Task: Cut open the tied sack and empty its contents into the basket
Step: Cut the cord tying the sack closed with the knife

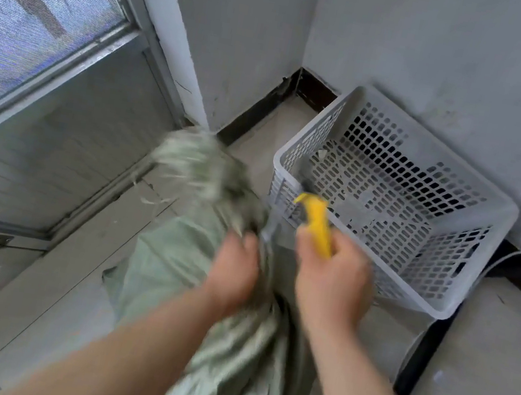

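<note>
Gripping bunched neck of green sack (pixel 173 251) w/ my left hand (pixel 233 272), fingers (pixel 245 243) curled round it; right hand (pixel 333 280) fingers wrapped round yellow cutter (pixel 316 221), near white basket (pixel 492 217).

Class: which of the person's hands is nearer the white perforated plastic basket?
Right. The right hand, holding a yellow-handled cutter, is just beside the basket; the left hand grips the green woven sack, farther left.
</note>
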